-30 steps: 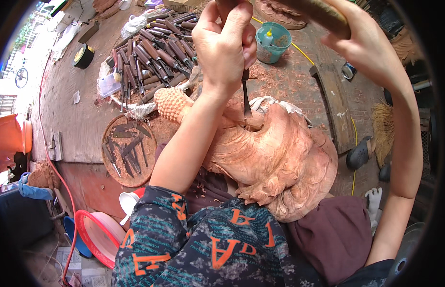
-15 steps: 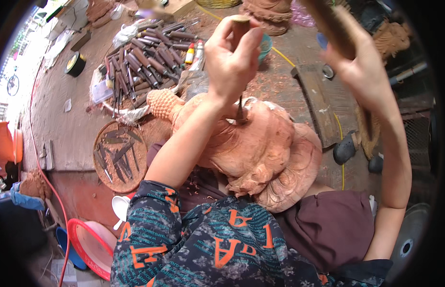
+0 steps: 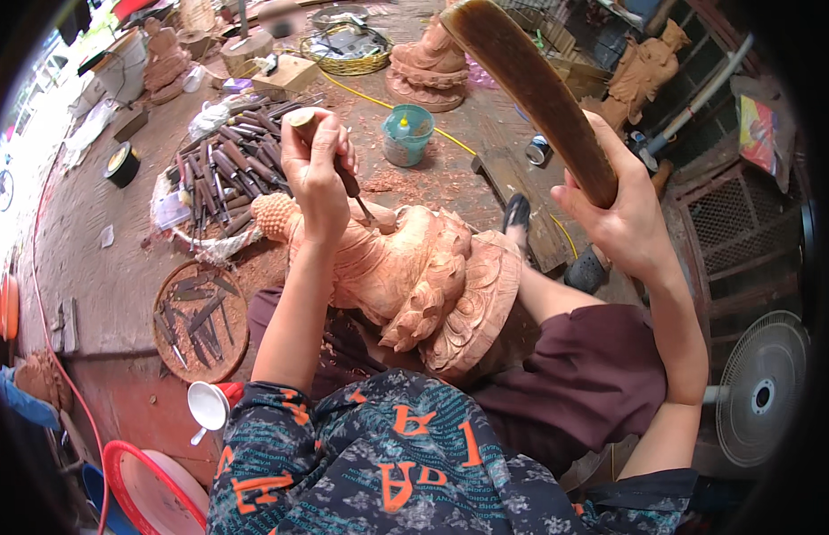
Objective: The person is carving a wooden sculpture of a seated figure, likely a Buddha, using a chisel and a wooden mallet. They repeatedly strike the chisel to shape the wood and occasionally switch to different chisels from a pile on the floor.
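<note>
Across my lap lies a reddish wooden carved statue (image 3: 401, 272), its knobbed head toward the left and its petalled base toward the right. My left hand (image 3: 318, 192) is closed around a wood chisel (image 3: 350, 184), whose wooden butt shows above the fist. The chisel slants down, its metal tip at the statue's upper side; whether it touches is hard to tell. Raised at the right, my right hand (image 3: 624, 205) grips the lower end of a long brown wooden mallet (image 3: 539, 94). The mallet is held up and away from the chisel.
Many chisels (image 3: 241, 165) are heaped beyond the statue's head. A round basket (image 3: 239, 350) of blades sits at left. A teal bucket (image 3: 408, 147), other carvings (image 3: 430, 67) and a plank (image 3: 521, 201) lie ahead. A fan (image 3: 762, 392) stands at right, a white cup (image 3: 207, 406) at left.
The view has shifted, so most things sit further left in it. The chisel has gone from upright to slanted. The mallet, blurred and partly cut off before, now shows sharply, still raised.
</note>
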A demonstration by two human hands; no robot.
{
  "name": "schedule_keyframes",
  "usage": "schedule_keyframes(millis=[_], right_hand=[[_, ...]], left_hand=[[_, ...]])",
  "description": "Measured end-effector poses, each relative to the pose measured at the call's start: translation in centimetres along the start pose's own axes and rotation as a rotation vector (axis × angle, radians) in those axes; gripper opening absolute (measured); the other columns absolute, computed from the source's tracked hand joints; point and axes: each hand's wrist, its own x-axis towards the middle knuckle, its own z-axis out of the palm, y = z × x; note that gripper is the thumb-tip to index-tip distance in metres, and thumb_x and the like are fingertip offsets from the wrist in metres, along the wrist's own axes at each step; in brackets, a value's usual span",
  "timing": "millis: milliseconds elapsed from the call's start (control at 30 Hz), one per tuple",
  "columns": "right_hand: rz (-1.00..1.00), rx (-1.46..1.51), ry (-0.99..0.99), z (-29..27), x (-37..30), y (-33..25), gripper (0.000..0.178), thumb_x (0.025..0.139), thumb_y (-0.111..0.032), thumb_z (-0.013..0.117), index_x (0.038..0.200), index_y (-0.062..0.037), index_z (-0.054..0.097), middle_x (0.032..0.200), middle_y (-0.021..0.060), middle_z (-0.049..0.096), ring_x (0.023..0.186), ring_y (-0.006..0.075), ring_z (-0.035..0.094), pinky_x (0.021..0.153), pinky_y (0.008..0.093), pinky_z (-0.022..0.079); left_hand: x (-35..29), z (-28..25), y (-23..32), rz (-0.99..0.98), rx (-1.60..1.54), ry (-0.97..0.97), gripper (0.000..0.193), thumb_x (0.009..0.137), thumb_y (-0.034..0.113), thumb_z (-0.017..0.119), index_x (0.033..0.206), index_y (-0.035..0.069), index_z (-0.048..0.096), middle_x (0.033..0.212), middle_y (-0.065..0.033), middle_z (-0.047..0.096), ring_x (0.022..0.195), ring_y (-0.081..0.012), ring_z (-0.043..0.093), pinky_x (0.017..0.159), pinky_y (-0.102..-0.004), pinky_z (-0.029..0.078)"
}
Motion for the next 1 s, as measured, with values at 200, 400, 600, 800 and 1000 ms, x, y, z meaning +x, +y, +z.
schedule_keyframes(millis=[200, 400, 600, 800, 1000], right_hand=[[-0.244, 0.001, 0.073, 0.6, 0.4, 0.0, 0.050, 0.075, 0.001, 0.063, 0.122, -0.0015, 0.048, 0.102, 0.0120, 0.061, 0.094, 0.0144, 0.057, 0.083, 0.0269, 0.043], [-0.196, 0.121, 0.026, 2.4, 0.4, 2.7, 0.049, 0.074, -0.001, 0.066, 0.120, -0.0023, 0.049, 0.100, 0.0148, 0.063, 0.093, 0.0224, 0.062, 0.079, 0.0298, 0.046], [-0.210, 0.261, -0.028, 3.5, 1.2, 4.0, 0.050, 0.072, 0.002, 0.066, 0.119, -0.0015, 0.050, 0.101, 0.0161, 0.063, 0.096, 0.0247, 0.064, 0.081, 0.0307, 0.047], [-0.214, 0.242, 0.021, 3.9, 1.9, 5.3, 0.049, 0.074, -0.001, 0.067, 0.120, -0.0013, 0.050, 0.103, 0.0153, 0.064, 0.098, 0.0225, 0.063, 0.083, 0.0304, 0.047], [-0.139, 0.312, 0.001, 4.9, 2.4, 5.6, 0.049, 0.076, -0.006, 0.069, 0.121, -0.0010, 0.050, 0.105, 0.0120, 0.064, 0.098, 0.0160, 0.060, 0.084, 0.0286, 0.045]], left_hand=[[-0.1, 0.6, 1.6, 0.102, -0.006, 0.023, 0.006, 0.090, 0.007, 0.050, 0.089, 0.009, 0.044, 0.064, 0.0018, 0.041, 0.051, -0.0055, 0.039, 0.044, -0.0197, 0.034], [-0.1, 0.9, 1.2, 0.117, 0.064, 0.049, 0.014, 0.094, 0.015, 0.046, 0.081, 0.010, 0.042, 0.055, 0.0000, 0.037, 0.041, -0.0077, 0.033, 0.035, -0.0204, 0.028], [0.0, 1.2, 0.4, 0.058, 0.176, 0.089, 0.022, 0.094, 0.019, 0.047, 0.075, 0.008, 0.042, 0.052, 0.0009, 0.037, 0.040, -0.0065, 0.032, 0.034, -0.0206, 0.026], [1.5, 1.6, -0.5, 0.019, 0.186, 0.059, 0.016, 0.091, 0.018, 0.052, 0.079, 0.010, 0.046, 0.052, 0.0043, 0.039, 0.037, -0.0026, 0.031, 0.033, -0.0201, 0.022], [2.1, 2.5, -0.5, 0.002, 0.260, 0.094, 0.027, 0.091, 0.019, 0.050, 0.068, 0.009, 0.040, 0.050, 0.0019, 0.036, 0.037, -0.0048, 0.029, 0.033, -0.0206, 0.023]])
